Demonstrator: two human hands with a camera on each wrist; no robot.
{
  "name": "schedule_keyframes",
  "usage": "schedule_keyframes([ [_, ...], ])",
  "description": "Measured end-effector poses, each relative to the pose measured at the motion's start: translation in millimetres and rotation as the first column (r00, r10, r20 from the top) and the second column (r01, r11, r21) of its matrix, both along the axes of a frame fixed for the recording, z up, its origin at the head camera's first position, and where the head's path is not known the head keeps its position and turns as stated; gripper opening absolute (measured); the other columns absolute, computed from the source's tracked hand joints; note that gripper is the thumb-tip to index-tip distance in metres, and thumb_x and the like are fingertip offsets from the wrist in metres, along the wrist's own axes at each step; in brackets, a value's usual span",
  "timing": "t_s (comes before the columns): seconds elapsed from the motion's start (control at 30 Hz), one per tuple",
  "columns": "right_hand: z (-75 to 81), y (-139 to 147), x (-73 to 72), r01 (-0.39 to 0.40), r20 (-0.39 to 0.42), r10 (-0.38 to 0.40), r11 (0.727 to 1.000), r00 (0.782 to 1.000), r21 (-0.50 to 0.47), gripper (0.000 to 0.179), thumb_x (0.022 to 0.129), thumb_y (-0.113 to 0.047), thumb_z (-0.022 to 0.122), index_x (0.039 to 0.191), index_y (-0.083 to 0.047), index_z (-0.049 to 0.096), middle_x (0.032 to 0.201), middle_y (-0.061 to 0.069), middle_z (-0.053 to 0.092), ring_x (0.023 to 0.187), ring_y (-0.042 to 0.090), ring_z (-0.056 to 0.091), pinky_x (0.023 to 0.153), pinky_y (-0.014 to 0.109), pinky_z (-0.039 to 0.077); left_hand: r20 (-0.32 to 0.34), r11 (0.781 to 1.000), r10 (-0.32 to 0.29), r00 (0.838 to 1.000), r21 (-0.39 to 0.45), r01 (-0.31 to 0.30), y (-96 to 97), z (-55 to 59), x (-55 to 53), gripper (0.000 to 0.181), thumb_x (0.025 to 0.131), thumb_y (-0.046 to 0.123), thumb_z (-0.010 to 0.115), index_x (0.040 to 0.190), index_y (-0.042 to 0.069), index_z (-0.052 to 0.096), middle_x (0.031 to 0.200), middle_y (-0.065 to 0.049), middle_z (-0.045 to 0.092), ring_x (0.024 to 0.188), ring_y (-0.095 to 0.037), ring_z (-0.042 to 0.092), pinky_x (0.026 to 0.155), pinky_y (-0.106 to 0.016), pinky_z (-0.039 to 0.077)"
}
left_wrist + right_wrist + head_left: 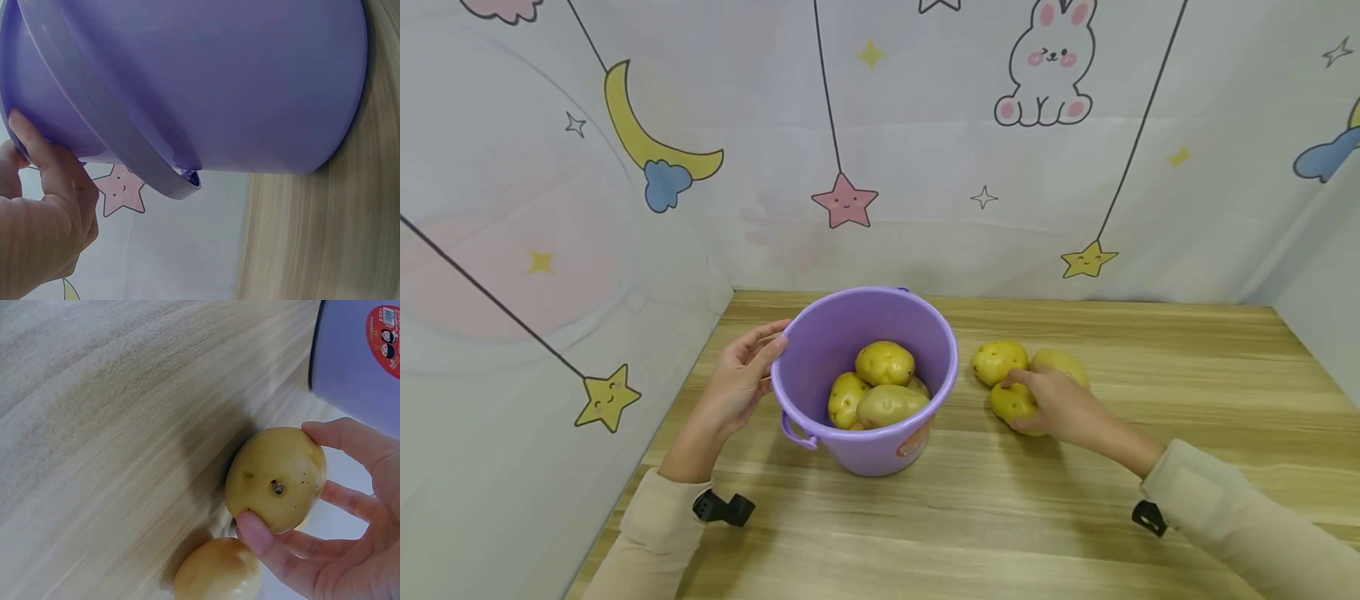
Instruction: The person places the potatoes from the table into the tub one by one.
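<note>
A purple bucket (865,454) stands upright on the wooden table, with several yellow potatoes (885,363) inside. At its left side, my left hand (741,379) grips the rim; in the left wrist view, the hand (50,212) is at the rim beside the bucket's handle (94,100). Right of the bucket, my right hand (1063,408) holds a potato (1011,402) between thumb and fingers. The right wrist view shows that potato (275,478) pinched close to the tabletop. Two more potatoes lie just behind it, one left (1000,362) and one right (1062,363), the right one partly covered by the hand.
The wooden table (1187,375) meets a patterned cloth backdrop (917,250) at the back, and cloth walls also rise at left and right. The bucket has a red label (387,340) on its right side. Dark straps (722,507) are on both wrists.
</note>
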State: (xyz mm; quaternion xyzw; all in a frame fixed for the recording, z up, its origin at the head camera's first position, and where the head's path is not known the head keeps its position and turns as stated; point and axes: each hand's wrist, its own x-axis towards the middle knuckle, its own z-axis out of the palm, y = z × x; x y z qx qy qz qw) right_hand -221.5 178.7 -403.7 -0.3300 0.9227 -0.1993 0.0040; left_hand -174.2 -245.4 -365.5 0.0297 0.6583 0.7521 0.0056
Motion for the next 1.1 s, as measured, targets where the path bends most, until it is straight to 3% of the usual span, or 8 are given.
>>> schedule_keyframes([
  [0.53, 7.7, 7, -3.4, 0.004, 0.029, -0.003, 0.999, 1.000, -0.048, 0.043, 0.074, -0.015, 0.087, 0.109, -0.003, 0.067, 0.091, 0.007, 0.066, 0.082, 0.020, 0.058, 0.070, 0.040, 0.052, -0.016, 1.000, -0.011, 1.000, 0.015, 0.011, -0.8, -1.0, 0.6, 0.035, 0.104, 0.015, 0.055, 0.137, 0.003, 0.052, 0.110, -0.009, 0.061, 0.086, -0.014, 0.067, 0.073, -0.023, 0.060],
  [1.1, 27.2, 10, 0.9, 0.047, 0.090, -0.041, 0.997, 0.995, -0.056, 0.049, 0.074, -0.016, 0.087, 0.115, -0.002, 0.066, 0.109, 0.018, 0.069, 0.098, 0.033, 0.063, 0.083, 0.051, 0.055, -0.004, 1.000, -0.002, 1.000, 0.012, 0.002, -0.5, -0.5, -0.2, 0.036, 0.104, 0.016, 0.056, 0.137, 0.003, 0.051, 0.110, -0.009, 0.061, 0.087, -0.014, 0.067, 0.073, -0.023, 0.060],
])
